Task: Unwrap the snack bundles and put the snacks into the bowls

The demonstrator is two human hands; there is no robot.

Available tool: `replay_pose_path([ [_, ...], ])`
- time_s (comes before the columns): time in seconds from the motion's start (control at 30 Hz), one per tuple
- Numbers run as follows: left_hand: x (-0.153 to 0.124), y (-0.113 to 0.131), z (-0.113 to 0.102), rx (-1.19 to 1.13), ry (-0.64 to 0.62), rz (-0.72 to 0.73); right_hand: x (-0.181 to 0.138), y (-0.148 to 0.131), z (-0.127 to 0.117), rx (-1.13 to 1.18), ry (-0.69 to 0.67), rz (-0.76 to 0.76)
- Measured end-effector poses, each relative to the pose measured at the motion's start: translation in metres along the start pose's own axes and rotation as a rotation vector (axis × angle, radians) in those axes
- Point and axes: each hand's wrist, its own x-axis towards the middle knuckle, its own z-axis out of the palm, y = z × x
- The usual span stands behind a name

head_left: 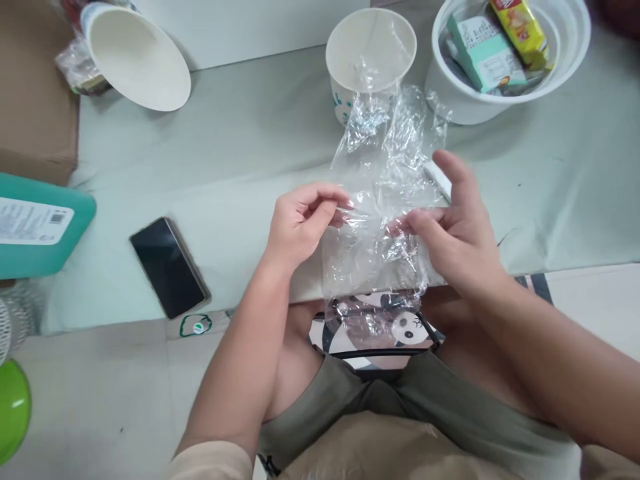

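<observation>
A crinkled, see-through plastic bag point(373, 260) stretches between my two hands and hangs past the table's front edge. My left hand point(305, 220) pinches its left side between thumb and fingers. On the other side, my right hand point(460, 233) has its thumb and a finger closed at the plastic, while its index finger points up and away. The bag's far part bunches against a white paper tub point(370, 53) with a teal print. A small white strip point(438, 180) lies partly under the plastic near my right hand.
A white bucket point(450, 100) with snack packets stands at the back right. Another paper tub point(137, 57) lies tipped at the back left. A phone point(170, 267) rests left of my hands, near a teal container point(75, 230) and a cardboard box point(35, 100).
</observation>
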Motion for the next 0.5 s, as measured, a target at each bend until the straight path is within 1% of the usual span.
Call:
replay_pose_path([
  [0.17, 0.000, 0.001, -0.001, 0.041, 0.036, 0.009, 0.007, 0.009, -0.004, -0.147, 0.015, -0.029],
  [0.23, 0.001, 0.001, -0.003, 0.038, 0.063, 0.036, 0.009, 0.014, -0.006, -0.150, 0.029, -0.049],
  [0.33, 0.002, 0.001, -0.006, 0.003, 0.096, 0.076, 0.010, 0.014, -0.007, -0.096, 0.051, -0.072],
  [0.43, 0.001, 0.001, -0.007, -0.046, 0.060, 0.089, 0.009, 0.007, -0.007, -0.057, 0.060, -0.083],
  [0.5, -0.001, 0.002, -0.006, -0.047, 0.021, 0.090, 0.010, 0.001, -0.006, -0.076, 0.084, -0.079],
])
